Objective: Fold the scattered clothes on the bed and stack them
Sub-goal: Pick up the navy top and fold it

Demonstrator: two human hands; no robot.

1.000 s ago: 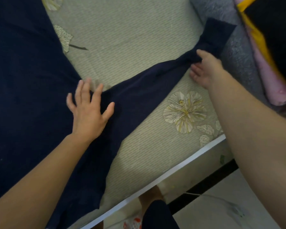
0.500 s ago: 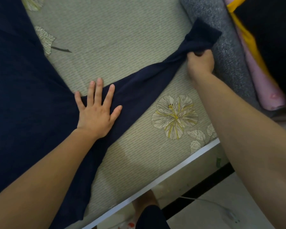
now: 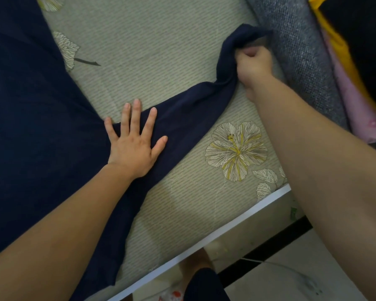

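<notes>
A large navy blue garment (image 3: 30,131) lies spread over the left half of the bed (image 3: 161,51), which has a green floral mat. Its long sleeve (image 3: 193,107) stretches up to the right. My left hand (image 3: 135,146) presses flat with spread fingers where the sleeve meets the body. My right hand (image 3: 253,66) grips the bunched end of the sleeve in a fist, lifting it slightly off the mat near the grey fabric.
A grey textured cloth (image 3: 297,51) lies along the bed's right side, with pink and yellow fabric (image 3: 354,88) beyond it. The bed's white edge (image 3: 215,233) runs diagonally at the bottom, with tiled floor and my foot (image 3: 195,263) below it.
My right hand closed on the sleeve end and drew it back toward the left, bunching it. My left hand shifted slightly up the sleeve, staying flat.
</notes>
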